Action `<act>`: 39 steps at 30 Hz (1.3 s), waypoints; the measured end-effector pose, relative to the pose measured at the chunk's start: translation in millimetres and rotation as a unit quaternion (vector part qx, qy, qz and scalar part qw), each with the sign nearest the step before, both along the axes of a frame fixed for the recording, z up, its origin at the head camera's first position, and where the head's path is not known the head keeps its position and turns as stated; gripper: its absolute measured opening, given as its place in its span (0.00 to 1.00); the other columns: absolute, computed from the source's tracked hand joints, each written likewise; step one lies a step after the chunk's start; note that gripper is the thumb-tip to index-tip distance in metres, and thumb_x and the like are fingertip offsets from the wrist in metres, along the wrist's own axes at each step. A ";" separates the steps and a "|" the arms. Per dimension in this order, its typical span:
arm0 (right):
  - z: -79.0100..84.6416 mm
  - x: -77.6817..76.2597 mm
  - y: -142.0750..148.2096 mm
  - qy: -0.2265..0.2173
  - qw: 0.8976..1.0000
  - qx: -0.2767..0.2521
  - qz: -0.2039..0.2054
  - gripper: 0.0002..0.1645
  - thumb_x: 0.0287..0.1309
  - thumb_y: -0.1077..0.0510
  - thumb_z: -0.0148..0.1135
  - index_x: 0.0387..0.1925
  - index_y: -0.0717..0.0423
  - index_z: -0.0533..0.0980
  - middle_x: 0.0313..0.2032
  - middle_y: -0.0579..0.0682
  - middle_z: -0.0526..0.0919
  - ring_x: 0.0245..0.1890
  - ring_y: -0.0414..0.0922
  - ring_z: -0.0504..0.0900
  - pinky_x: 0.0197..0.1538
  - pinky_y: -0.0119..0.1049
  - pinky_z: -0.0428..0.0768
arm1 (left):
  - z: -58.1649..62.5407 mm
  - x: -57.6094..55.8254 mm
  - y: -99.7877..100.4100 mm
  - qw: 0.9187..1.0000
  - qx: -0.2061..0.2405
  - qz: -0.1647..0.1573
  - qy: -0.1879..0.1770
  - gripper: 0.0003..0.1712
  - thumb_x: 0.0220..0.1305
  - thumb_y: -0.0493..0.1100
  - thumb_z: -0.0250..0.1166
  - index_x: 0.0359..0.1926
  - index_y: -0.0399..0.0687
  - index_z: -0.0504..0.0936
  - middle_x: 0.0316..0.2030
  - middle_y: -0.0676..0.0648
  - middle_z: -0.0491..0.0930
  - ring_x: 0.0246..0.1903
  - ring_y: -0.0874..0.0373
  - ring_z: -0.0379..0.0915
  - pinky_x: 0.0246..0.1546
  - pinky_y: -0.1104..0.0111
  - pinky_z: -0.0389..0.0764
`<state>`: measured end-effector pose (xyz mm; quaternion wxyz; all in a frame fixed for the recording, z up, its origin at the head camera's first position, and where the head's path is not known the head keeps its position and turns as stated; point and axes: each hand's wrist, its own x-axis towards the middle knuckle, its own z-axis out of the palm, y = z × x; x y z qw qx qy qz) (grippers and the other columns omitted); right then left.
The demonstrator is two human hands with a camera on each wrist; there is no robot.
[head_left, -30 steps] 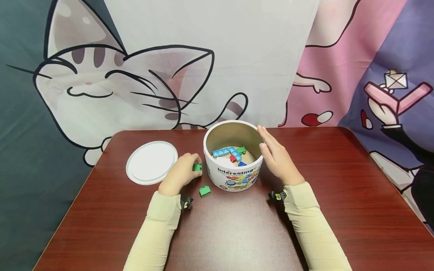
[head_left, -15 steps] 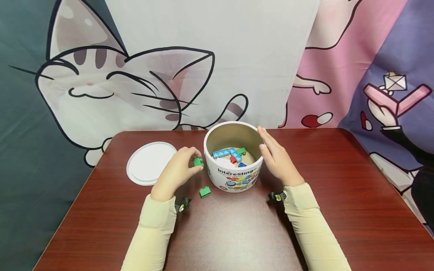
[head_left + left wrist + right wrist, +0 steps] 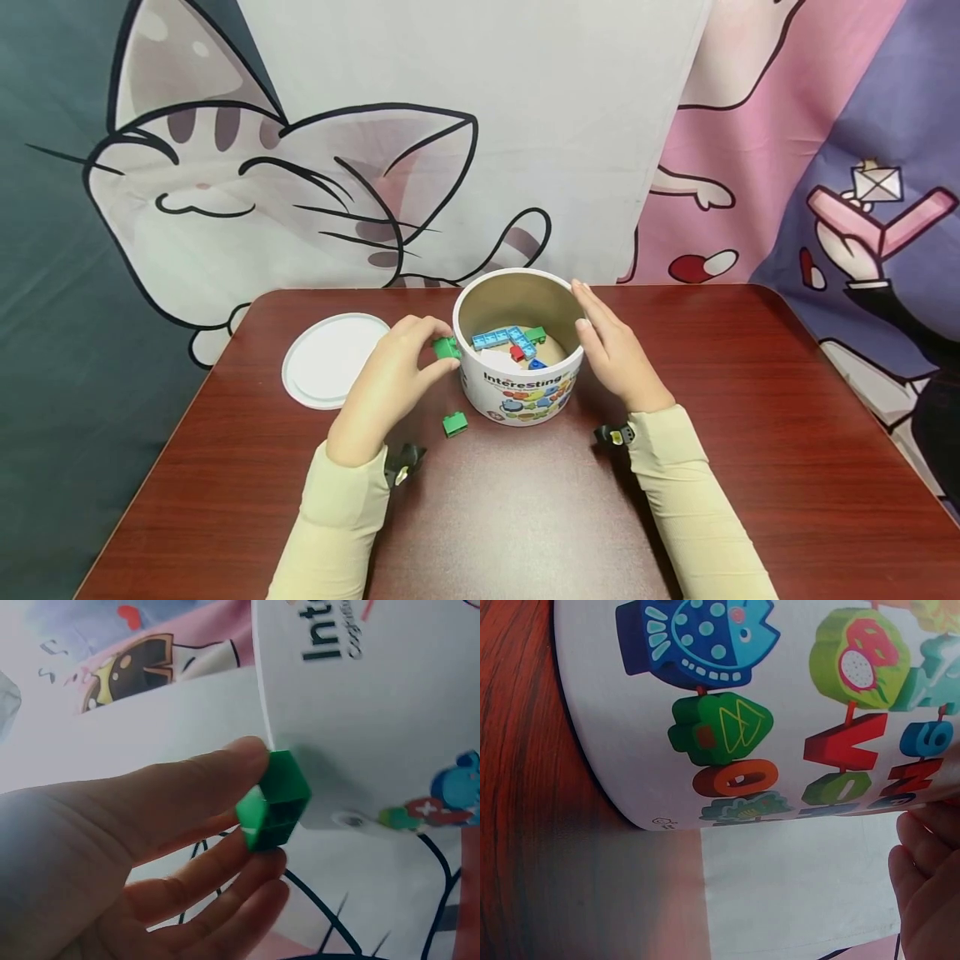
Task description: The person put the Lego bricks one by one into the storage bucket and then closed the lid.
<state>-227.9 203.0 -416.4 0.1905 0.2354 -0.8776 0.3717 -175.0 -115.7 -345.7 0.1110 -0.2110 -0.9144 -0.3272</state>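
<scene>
My left hand (image 3: 393,375) pinches a green building brick (image 3: 447,347) between thumb and fingers, just outside the left rim of a round white bucket (image 3: 517,400). In the left wrist view the brick (image 3: 279,799) shows its hollow underside, close to the bucket's printed wall. With straight fingers my right hand (image 3: 618,354) rests against the bucket's right side; its fingertips (image 3: 907,862) touch the wall in the right wrist view. Inside the bucket lie light blue bricks (image 3: 491,338), a green brick (image 3: 536,334), a red one (image 3: 517,353) and a blue one (image 3: 537,364).
Another green brick (image 3: 454,424) lies on the brown table (image 3: 525,517), in front and to the left of the bucket. A round white lid (image 3: 330,362) lies flat at the left, partly behind the left hand. A printed cloth hangs behind the table.
My left hand has lifted the pinched green brick from beside the bucket up toward its left rim. The right hand keeps its place on the bucket.
</scene>
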 end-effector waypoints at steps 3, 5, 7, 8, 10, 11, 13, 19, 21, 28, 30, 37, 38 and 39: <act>-1.1 -0.1 1.5 0.001 1.000 0.002 -0.002 0.32 0.77 0.53 0.47 0.77 0.54 0.60 0.76 0.52 0.62 0.76 0.54 0.59 0.76 0.46 0.58 | 2.5 3.4 5.5 1.000 0.020 0.003 0.020 0.19 0.57 0.39 0.77 0.49 0.42 0.82 0.43 0.44 0.80 0.47 0.49 0.77 0.54 0.53 0.78; -1.9 -0.3 2.4 0.003 1.000 0.002 -0.004 0.32 0.77 0.53 0.47 0.77 0.54 0.60 0.76 0.52 0.62 0.76 0.55 0.59 0.76 0.46 0.58 | 1.4 3.5 10.2 0.999 0.033 0.007 0.037 0.20 0.57 0.39 0.77 0.49 0.41 0.82 0.43 0.44 0.80 0.48 0.49 0.77 0.55 0.54 0.78; -2.4 -0.4 3.0 0.004 1.000 0.002 -0.005 0.32 0.77 0.53 0.47 0.77 0.54 0.60 0.76 0.53 0.62 0.75 0.55 0.60 0.76 0.46 0.58 | -0.6 3.0 15.4 0.997 0.045 0.010 0.054 0.21 0.57 0.39 0.77 0.50 0.40 0.82 0.44 0.43 0.81 0.49 0.49 0.77 0.55 0.54 0.78; -2.5 -0.4 3.2 0.005 1.000 0.001 -0.005 0.32 0.77 0.53 0.47 0.77 0.54 0.60 0.76 0.52 0.62 0.75 0.56 0.60 0.76 0.45 0.58 | -1.6 2.7 17.9 0.997 0.050 0.011 0.063 0.21 0.57 0.39 0.77 0.51 0.40 0.82 0.45 0.43 0.81 0.49 0.50 0.77 0.55 0.54 0.78; -2.7 -0.4 3.6 0.004 1.000 0.001 -0.005 0.32 0.77 0.53 0.47 0.77 0.54 0.60 0.76 0.52 0.62 0.75 0.56 0.60 0.76 0.45 0.58 | -2.9 2.9 22.7 0.995 0.058 0.012 0.076 0.21 0.58 0.39 0.77 0.51 0.40 0.82 0.46 0.42 0.81 0.50 0.50 0.77 0.55 0.54 0.79; -2.7 -0.4 3.7 0.003 1.000 0.001 -0.005 0.32 0.77 0.53 0.47 0.77 0.54 0.60 0.76 0.52 0.62 0.75 0.57 0.60 0.76 0.46 0.58 | -3.5 3.0 24.7 0.995 0.061 0.012 0.082 0.21 0.58 0.39 0.77 0.52 0.40 0.82 0.46 0.42 0.81 0.50 0.50 0.77 0.54 0.54 0.79; -2.7 -0.5 3.8 0.003 1.000 0.000 -0.005 0.32 0.76 0.54 0.48 0.77 0.54 0.60 0.76 0.52 0.62 0.75 0.57 0.60 0.76 0.46 0.58 | -4.2 3.5 28.0 0.994 0.066 0.012 0.089 0.21 0.58 0.39 0.76 0.52 0.41 0.83 0.47 0.42 0.81 0.50 0.50 0.77 0.54 0.55 0.80; -2.9 -0.1 4.4 -0.001 1.000 0.000 -0.006 0.32 0.76 0.54 0.48 0.78 0.53 0.60 0.76 0.51 0.62 0.75 0.56 0.60 0.76 0.47 0.58 | -8.6 1.9 34.2 0.992 0.074 0.009 0.098 0.21 0.59 0.37 0.75 0.53 0.40 0.82 0.48 0.42 0.81 0.50 0.50 0.78 0.54 0.56 0.81; -3.3 0.0 4.7 -0.002 1.000 0.000 -0.006 0.32 0.77 0.53 0.47 0.78 0.53 0.59 0.76 0.51 0.62 0.75 0.56 0.60 0.76 0.47 0.58 | -9.6 1.1 36.2 0.992 0.075 0.007 0.102 0.21 0.59 0.37 0.75 0.53 0.40 0.82 0.48 0.41 0.81 0.50 0.50 0.78 0.54 0.57 0.81; -2.2 -1.2 3.5 -0.002 1.000 -0.004 -0.004 0.32 0.77 0.51 0.47 0.78 0.53 0.59 0.76 0.51 0.62 0.76 0.55 0.59 0.76 0.48 0.58 | -7.4 -10.7 44.9 0.992 0.051 0.010 0.114 0.20 0.59 0.34 0.75 0.52 0.39 0.83 0.48 0.40 0.80 0.48 0.48 0.77 0.52 0.57 0.81; -1.4 -1.3 2.7 -0.004 1.000 -0.003 -0.004 0.32 0.77 0.51 0.47 0.78 0.52 0.59 0.76 0.51 0.62 0.76 0.54 0.59 0.76 0.48 0.58 | -4.0 -16.4 47.6 0.994 0.029 0.008 0.107 0.19 0.60 0.34 0.74 0.52 0.38 0.82 0.48 0.40 0.80 0.47 0.47 0.77 0.52 0.57 0.81; -1.6 -0.7 1.0 -0.008 1.000 0.000 -0.002 0.32 0.77 0.52 0.47 0.78 0.53 0.60 0.76 0.50 0.61 0.76 0.56 0.59 0.76 0.47 0.58 | 6.8 -37.2 54.7 0.996 -0.060 -0.021 0.060 0.18 0.62 0.34 0.72 0.53 0.38 0.83 0.49 0.40 0.81 0.52 0.47 0.78 0.56 0.57 0.80; -1.7 -0.5 0.9 -0.008 1.000 0.000 -0.002 0.32 0.77 0.52 0.47 0.78 0.53 0.60 0.76 0.50 0.62 0.76 0.56 0.59 0.76 0.47 0.58 | 7.5 -39.8 55.2 0.996 -0.069 -0.026 0.057 0.18 0.62 0.33 0.72 0.53 0.38 0.83 0.50 0.40 0.81 0.53 0.47 0.78 0.57 0.57 0.79; -1.7 -0.3 0.6 -0.008 1.000 0.000 -0.002 0.32 0.77 0.52 0.47 0.78 0.53 0.60 0.76 0.50 0.62 0.76 0.56 0.59 0.76 0.47 0.58 | 7.9 -42.4 55.7 0.995 -0.076 -0.030 0.054 0.17 0.63 0.33 0.71 0.53 0.38 0.83 0.50 0.40 0.81 0.53 0.47 0.78 0.57 0.58 0.79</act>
